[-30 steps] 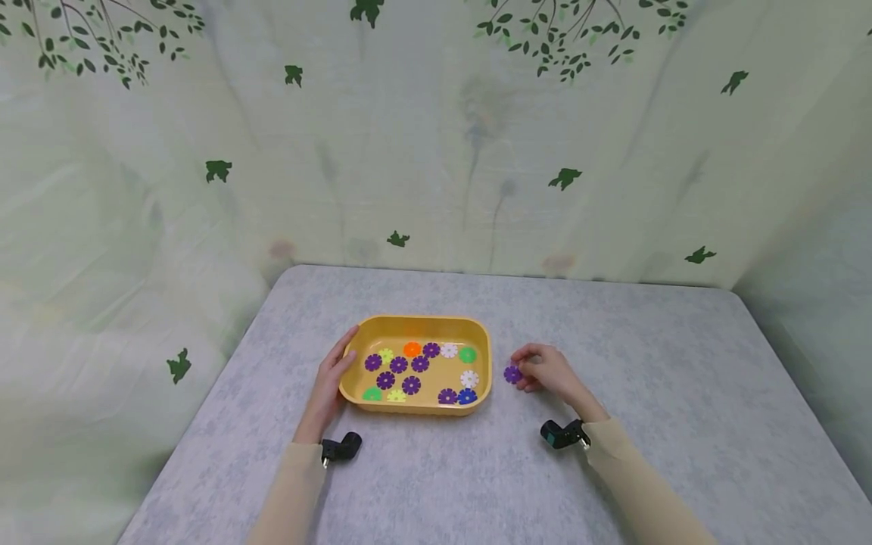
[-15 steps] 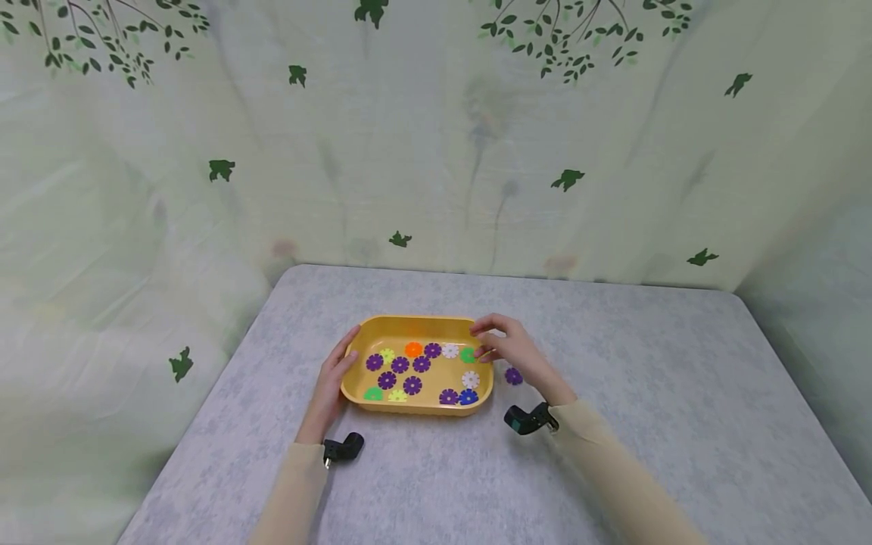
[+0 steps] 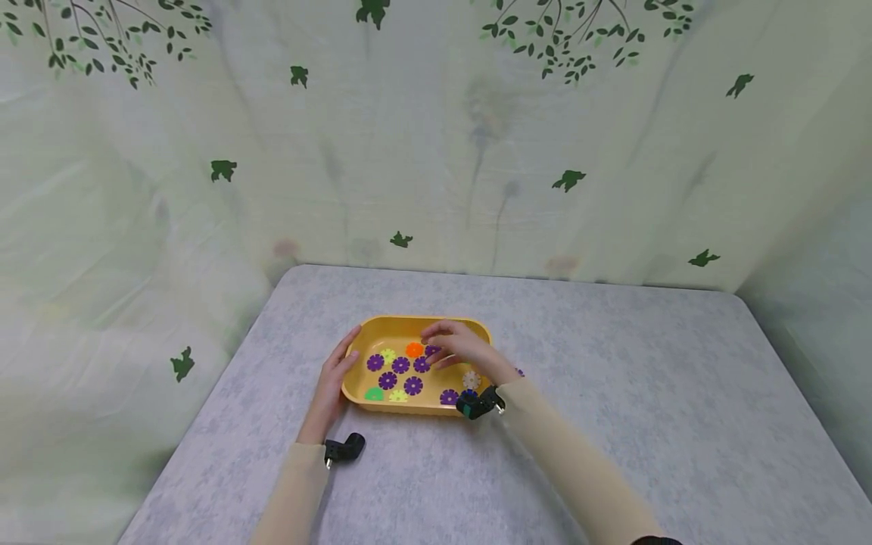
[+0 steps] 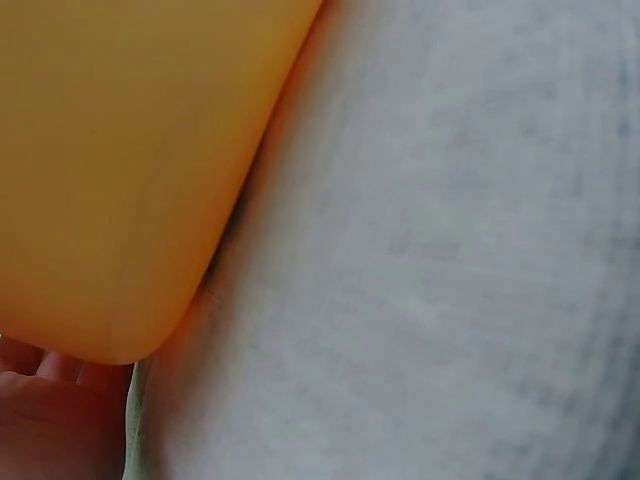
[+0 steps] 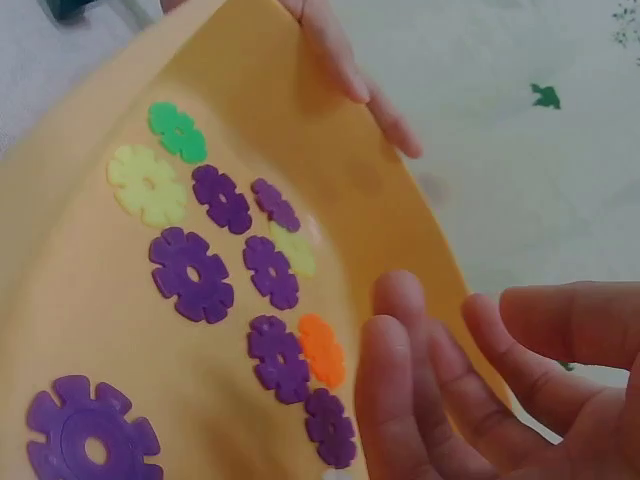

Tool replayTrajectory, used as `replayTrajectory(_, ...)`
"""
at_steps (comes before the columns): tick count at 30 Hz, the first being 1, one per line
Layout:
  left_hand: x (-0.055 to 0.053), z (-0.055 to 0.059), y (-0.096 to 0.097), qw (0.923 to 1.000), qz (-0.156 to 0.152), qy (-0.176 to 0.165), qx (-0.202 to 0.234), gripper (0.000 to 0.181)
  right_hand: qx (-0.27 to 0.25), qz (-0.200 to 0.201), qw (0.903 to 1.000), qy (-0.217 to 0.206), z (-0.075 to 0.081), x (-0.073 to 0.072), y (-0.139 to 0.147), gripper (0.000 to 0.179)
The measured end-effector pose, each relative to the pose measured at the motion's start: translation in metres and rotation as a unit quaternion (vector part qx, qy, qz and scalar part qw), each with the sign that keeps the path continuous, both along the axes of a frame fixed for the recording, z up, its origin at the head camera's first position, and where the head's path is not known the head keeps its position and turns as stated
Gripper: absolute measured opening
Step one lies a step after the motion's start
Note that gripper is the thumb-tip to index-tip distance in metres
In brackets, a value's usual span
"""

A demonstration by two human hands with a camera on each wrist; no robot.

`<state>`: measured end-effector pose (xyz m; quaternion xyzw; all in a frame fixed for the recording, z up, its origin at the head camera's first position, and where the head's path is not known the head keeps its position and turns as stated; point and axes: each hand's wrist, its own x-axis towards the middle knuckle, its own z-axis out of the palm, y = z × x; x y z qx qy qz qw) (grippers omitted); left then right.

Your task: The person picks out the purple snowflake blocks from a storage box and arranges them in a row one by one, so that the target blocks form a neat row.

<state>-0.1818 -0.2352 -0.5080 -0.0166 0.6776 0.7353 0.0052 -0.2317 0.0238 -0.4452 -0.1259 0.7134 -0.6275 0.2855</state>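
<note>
A yellow plastic tray (image 3: 409, 409) stands on the table with several flower-shaped notched discs lying flat in it. My left hand (image 3: 332, 382) grips the tray's left side, its fingertips at the rim in the right wrist view. Over the tray's right half hovers my right hand (image 3: 466, 350), fingers loosely bent and nothing between them. Below it are purple discs (image 5: 192, 275), an orange disc (image 5: 321, 350), yellow discs (image 5: 147, 186) and a green disc (image 5: 178, 132). The right hand and wrist hide some discs in the head view.
One purple disc (image 3: 521, 372) lies on the grey table (image 3: 647, 378) just right of the tray, mostly hidden by the right forearm. Black wrist cameras (image 3: 344, 448) sit on both wrists. A pale leaf-printed curtain (image 3: 436, 151) hangs behind the table.
The right hand has let go of the purple disc on the table right of the tray and moved left over the tray. The left hand has stayed on the tray.
</note>
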Motion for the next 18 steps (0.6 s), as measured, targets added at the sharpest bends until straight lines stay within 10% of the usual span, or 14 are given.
replayTrajectory(18,0.000,-0.001,0.000,1.0000,0.004,-0.004,0.005,0.048,0.082,0.013,0.9942,-0.069,-0.015,-0.011,-0.024,0.028)
